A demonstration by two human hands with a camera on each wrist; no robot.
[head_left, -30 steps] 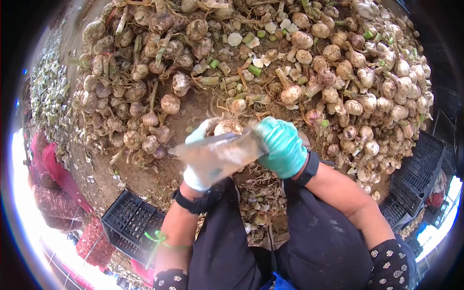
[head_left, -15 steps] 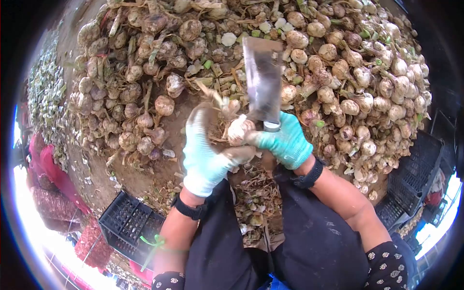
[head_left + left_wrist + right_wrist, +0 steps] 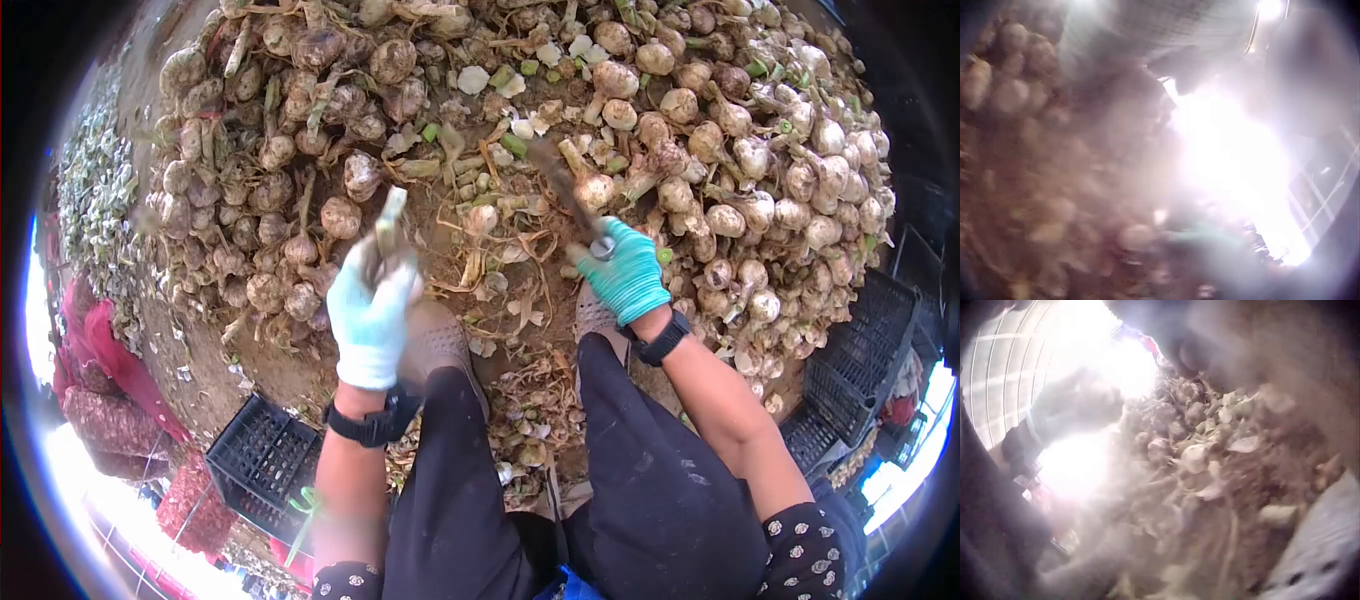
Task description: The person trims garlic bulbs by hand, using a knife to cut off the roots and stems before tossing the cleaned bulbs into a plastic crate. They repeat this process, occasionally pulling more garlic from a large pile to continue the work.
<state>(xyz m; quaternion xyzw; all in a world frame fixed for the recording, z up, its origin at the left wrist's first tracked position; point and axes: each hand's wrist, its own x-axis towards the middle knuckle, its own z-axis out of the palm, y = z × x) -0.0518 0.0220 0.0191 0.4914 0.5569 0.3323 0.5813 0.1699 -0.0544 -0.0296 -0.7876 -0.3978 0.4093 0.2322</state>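
My left hand (image 3: 368, 318), in a pale gloved knit, holds a garlic stalk (image 3: 391, 212) whose light cut end sticks up past the fingers. The grip hides the lower end, and I cannot tell whether a bulb is on it. My right hand (image 3: 625, 268), in a green glove, grips a broad-bladed knife by its handle. The knife's blade (image 3: 566, 190) is turned nearly edge-on and points up and left, close over a garlic bulb (image 3: 594, 190). Both wrist views are blurred and glared; the left hand (image 3: 1075, 406) shows at the left of the right wrist view.
Heaps of garlic with stalks lie at left (image 3: 270, 190) and at right (image 3: 760, 215). Cut stalks and skins litter the ground between. Black crates (image 3: 265, 455) stand behind on both sides, with red mesh sacks (image 3: 115, 425) at far left. A shoe (image 3: 437, 340) is below the left hand.
The hands have parted from around a garlic bulb, the left one moving left and ending with a stalk upright. The knife has turned from flat across the hands to nearly edge-on.
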